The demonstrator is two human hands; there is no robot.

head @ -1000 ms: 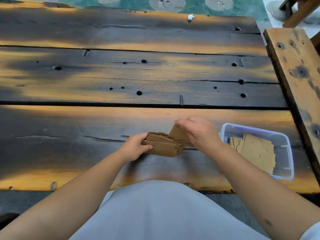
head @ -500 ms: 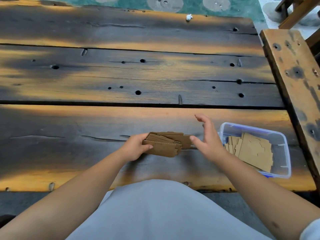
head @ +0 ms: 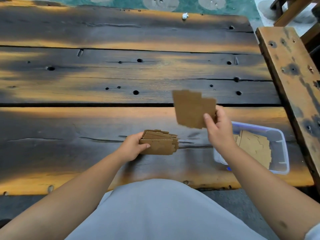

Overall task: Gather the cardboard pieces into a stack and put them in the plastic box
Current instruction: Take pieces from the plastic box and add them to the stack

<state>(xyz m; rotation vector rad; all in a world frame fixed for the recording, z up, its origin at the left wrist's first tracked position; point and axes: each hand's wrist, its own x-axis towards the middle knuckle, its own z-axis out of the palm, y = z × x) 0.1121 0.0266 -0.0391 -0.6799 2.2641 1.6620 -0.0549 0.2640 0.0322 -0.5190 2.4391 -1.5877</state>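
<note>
My left hand grips a stack of brown cardboard pieces by its left end, low over the near plank of the wooden table. My right hand holds a few cardboard pieces raised in the air, pinched at their lower right corner, above and left of the plastic box. The clear plastic box sits at the table's near right corner with more cardboard pieces lying inside it. My right forearm hides the box's near left part.
A lighter wooden bench or plank runs along the table's right side. A small white scrap lies near the far edge. The planks have knot holes and gaps. A green patterned floor shows beyond the table.
My right hand was open beside the stack; now it holds a few cardboard pieces lifted up and to the right. My left hand keeps the stack in the same place.
</note>
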